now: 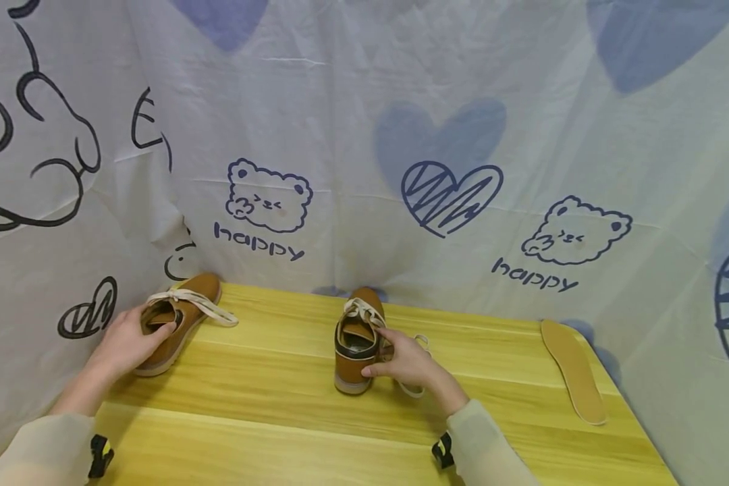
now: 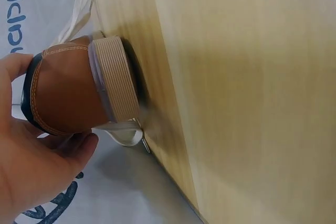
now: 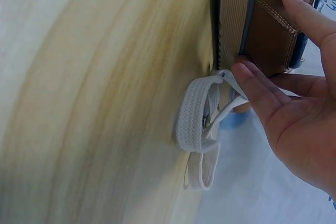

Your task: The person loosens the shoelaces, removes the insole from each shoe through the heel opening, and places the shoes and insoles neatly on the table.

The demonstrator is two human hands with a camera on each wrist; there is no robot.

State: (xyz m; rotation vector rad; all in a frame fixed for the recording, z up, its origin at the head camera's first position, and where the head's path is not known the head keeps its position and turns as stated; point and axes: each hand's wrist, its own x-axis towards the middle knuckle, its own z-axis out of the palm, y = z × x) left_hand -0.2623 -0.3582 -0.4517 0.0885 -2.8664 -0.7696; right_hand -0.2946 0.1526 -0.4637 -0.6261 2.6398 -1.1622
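Observation:
Two brown lace-up shoes with dark collars and pale laces stand on the wooden surface. My left hand grips the left shoe at its opening. In the left wrist view, the thumb lies over the dark collar of this shoe, with the fingers around its other side. My right hand holds the second shoe from its right side. The right wrist view shows the thumb against the heel part and the other fingers along the side near the sole. Some fingertips are hidden behind the shoes.
A tan insole lies flat at the right of the yellow wooden surface. Loose laces loop beside the second shoe. A white printed cloth hangs behind and along both sides, close to the shoe toes.

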